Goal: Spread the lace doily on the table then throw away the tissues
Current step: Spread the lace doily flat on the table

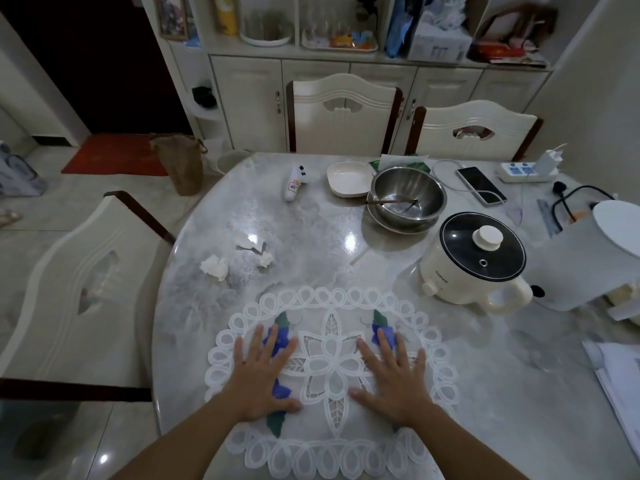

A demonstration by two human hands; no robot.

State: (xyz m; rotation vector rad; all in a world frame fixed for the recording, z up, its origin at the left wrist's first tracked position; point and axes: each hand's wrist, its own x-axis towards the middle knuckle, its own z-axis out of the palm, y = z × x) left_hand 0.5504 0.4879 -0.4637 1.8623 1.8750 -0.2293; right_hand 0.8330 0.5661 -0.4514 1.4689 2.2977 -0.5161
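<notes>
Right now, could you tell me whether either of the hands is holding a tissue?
No, both the left hand and right hand lie flat on the lace doily.

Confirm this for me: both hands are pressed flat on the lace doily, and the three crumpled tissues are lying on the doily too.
Not quite. In the head view, the left hand and right hand do lie flat on the lace doily, but the three crumpled tissues are not on it. They lie on the bare table beyond the doily's far left edge.
</notes>
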